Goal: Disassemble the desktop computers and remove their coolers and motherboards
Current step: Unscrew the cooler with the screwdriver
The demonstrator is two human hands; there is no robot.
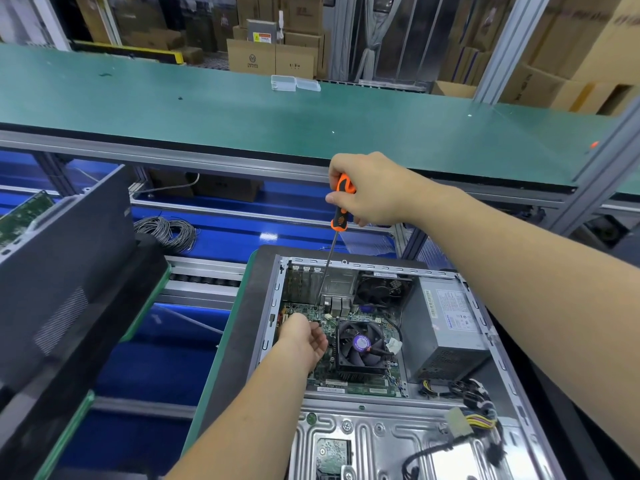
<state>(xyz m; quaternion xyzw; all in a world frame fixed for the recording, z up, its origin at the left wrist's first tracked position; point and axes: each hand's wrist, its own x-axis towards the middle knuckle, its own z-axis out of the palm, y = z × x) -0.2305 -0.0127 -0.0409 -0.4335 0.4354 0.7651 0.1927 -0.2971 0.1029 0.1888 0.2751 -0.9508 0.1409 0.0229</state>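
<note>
An open computer case (381,341) lies on its side on a dark mat, so everything inside faces up and is easy to reach. The right hand (374,192) holds the orange and black handle of a long screwdriver (337,216), its fingers wrapped tightly round it. The thin shaft points down into the case and its tip sits near the far edge of the green motherboard (311,311), beside the metal port block. It looks like the tip is on a screw there, but the screw is too small to see. The tool stands almost straight up, likely so it can push down and turn. The left hand (303,337) rests low inside the case on the left part of the board, fingers loosely curled and holding nothing that can be seen. It may be steadying the board or waiting to catch a screw. The cooler (362,344), a black fan with a purple sticker, still sits on the board in the middle of the case. A grey power box (446,327) fills the right side. So both board and cooler still need to come out.
</note>
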